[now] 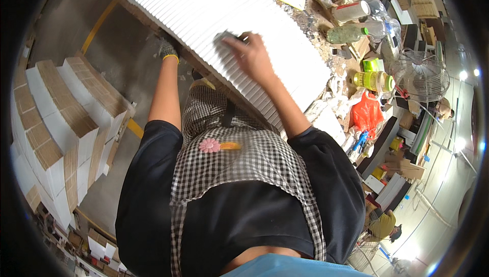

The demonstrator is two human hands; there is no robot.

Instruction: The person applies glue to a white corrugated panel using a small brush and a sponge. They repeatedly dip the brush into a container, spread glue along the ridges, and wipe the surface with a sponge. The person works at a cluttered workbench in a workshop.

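Note:
A row of many thin white strips point(198, 9), packed side by side, lies along the workbench in front of me. My right hand point(250, 57) is over the strips, its fingers closed round a small dark grey pad point(224, 37). Motion blurs the pad, so I cannot tell its exact kind. My left hand point(167, 49) wears a dark grey glove with a yellow cuff. It hangs beside the bench's near edge, close to the ends of the strips. Its fingers are too dark and small to make out.
Bottles, including a green one point(347, 33) and a yellow-green one point(373, 81), crowd the bench's far side with a red plastic bag point(367, 114). A wire fan point(420, 75) stands beyond. Stacked white and brown boards point(66, 124) stand at the left. Another person point(383, 225) is at far right.

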